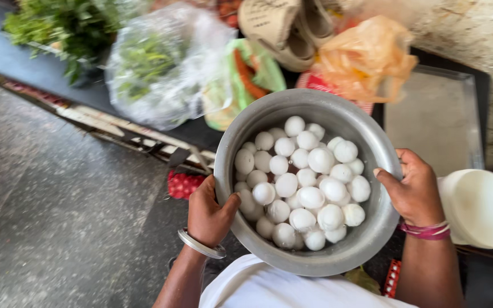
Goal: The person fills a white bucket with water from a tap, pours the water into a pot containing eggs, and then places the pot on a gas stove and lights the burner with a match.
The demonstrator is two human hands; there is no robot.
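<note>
I hold a large round metal pot point(366, 134) with both hands, out in front of my body. Inside it lie several white eggs point(300, 179), piled close together. My left hand point(207, 214), with a metal bangle at the wrist, grips the pot's left rim, thumb over the edge. My right hand point(415, 188), with pink thread bands at the wrist, grips the right rim the same way.
A dark counter beyond the pot carries a clear bag of greens point(158, 63), a green bag with carrots point(246, 77), an orange bag point(366, 54), loose leafy herbs point(58, 25) and a flat metal tray point(437, 117). A white bowl point(483, 208) sits at right. Grey speckled floor point(47, 217) lies at left.
</note>
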